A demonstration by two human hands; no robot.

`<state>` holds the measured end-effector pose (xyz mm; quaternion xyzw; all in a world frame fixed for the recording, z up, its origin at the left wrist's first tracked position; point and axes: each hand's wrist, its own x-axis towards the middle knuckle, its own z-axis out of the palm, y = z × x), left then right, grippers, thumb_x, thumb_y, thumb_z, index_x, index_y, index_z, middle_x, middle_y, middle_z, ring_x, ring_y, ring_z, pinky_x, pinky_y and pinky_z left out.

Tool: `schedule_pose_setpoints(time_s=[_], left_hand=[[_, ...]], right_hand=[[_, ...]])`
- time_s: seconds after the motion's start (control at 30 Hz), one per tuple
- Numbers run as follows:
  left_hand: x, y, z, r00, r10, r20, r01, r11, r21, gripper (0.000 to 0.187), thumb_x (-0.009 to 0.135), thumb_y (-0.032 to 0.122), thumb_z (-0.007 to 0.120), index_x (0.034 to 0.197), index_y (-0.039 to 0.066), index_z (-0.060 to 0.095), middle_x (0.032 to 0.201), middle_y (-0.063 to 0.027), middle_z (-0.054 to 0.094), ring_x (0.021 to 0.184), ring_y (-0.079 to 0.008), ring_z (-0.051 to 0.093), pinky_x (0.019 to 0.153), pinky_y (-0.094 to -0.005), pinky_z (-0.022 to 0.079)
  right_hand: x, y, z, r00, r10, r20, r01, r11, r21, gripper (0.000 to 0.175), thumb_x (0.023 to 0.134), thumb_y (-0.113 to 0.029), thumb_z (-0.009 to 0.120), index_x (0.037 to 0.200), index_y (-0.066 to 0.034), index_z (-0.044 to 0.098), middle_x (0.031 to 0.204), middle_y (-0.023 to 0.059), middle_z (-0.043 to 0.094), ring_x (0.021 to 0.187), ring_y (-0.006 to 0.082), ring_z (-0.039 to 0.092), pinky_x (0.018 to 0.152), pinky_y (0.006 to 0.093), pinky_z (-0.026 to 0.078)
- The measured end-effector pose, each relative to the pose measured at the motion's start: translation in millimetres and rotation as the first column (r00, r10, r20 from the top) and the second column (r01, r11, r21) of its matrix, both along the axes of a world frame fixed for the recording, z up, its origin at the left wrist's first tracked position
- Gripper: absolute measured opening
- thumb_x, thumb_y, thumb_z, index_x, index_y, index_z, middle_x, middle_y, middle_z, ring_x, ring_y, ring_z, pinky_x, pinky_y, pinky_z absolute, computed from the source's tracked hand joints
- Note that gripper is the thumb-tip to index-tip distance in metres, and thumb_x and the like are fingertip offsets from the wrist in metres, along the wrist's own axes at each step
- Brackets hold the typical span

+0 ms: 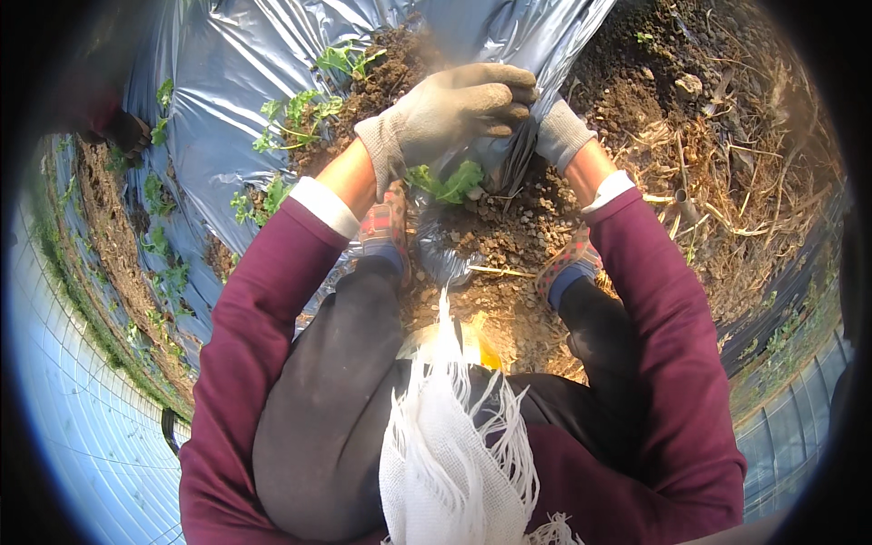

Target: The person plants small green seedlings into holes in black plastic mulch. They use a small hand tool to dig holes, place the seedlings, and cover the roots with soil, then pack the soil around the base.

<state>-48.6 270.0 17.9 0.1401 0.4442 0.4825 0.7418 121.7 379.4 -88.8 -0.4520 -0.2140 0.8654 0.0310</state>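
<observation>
Both my hands wear pale knit gloves with soiled coated palms. My left hand [470,102] reaches across to the gathered edge of a silvery plastic mulch film [231,82], its curled fingers pinching the folds. On the far side of those folds, my right hand [562,133] grips the same bunched edge; its fingers are hidden behind the film. Just below the hands, a leafy green seedling [449,182] grows by a gap in the film. Another leafy plant [300,119] stands left of my left wrist, beside loose brown soil [381,68] heaped on the film.
My patterned shoes [385,221] straddle the soil and seedling. Dry straw [742,163] and a short hollow tube [684,201] lie to the right. Another person's hand [129,133] is at the far left, near more plants. A fringed white scarf [449,436] hangs before me.
</observation>
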Motion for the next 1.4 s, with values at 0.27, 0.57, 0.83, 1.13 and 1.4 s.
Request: schedule_pose_setpoints(time_s=[0.27,0.57,0.83,1.13,1.4], left_hand=[[-6,-13,0,0.991,-0.041,-0.126,0.03,0.995,-0.093,0.043,0.104,0.027,0.062,0.139,0.002,0.06,0.127,-0.008,0.068,0.105,-0.0142,0.068,0.099,-0.0327,0.054],[-3,-11,-8,0.993,-0.036,-0.109,0.022,0.991,-0.132,0.034,0.105,0.016,0.058,0.134,0.0,0.064,0.119,-0.0049,0.07,0.098,-0.0101,0.066,0.092,-0.0277,0.054],[3,-1,-8,0.985,-0.083,-0.149,0.068,0.992,-0.107,0.034,0.102,0.015,0.057,0.131,0.002,0.067,0.108,-0.0007,0.07,0.093,-0.0077,0.063,0.082,-0.0241,0.051],[-3,-16,-3,0.975,-0.104,-0.196,0.087,0.992,-0.096,0.035,0.103,0.016,0.058,0.134,0.001,0.065,0.117,-0.0046,0.071,0.098,-0.0088,0.066,0.089,-0.0247,0.052],[0,-20,-11,0.97,-0.12,-0.213,0.097,0.989,-0.113,0.036,0.106,0.02,0.058,0.135,0.0,0.062,0.122,-0.0067,0.068,0.102,-0.0124,0.067,0.093,-0.0284,0.053]], right_hand=[[21,31,60,0.931,0.274,0.24,-0.337,0.9,0.278,0.028,0.1,-0.028,0.061,0.113,-0.0042,0.066,0.093,0.0065,0.07,0.079,0.0165,0.067,0.068,0.0322,0.055],[18,95,99,0.965,-0.007,0.262,-0.094,0.925,0.368,0.073,0.096,-0.052,0.067,0.142,0.0017,0.048,0.111,0.0115,0.066,0.091,0.0181,0.067,0.072,0.0325,0.057],[-12,78,73,0.964,0.042,0.264,-0.115,0.957,0.266,0.024,0.094,-0.025,0.076,0.109,-0.0096,0.067,0.087,-0.0006,0.066,0.075,0.0107,0.064,0.07,0.0321,0.055],[50,128,98,0.844,-0.013,0.537,-0.231,0.893,0.385,0.019,0.085,-0.01,0.075,0.102,-0.0065,0.067,0.073,-0.0031,0.062,0.052,0.0062,0.052,0.047,0.0221,0.043],[153,162,110,0.581,-0.163,0.797,-0.399,0.797,0.454,0.021,0.082,-0.009,0.072,0.103,-0.0056,0.07,0.07,-0.0026,0.061,0.056,0.0081,0.055,0.048,0.0268,0.044]])
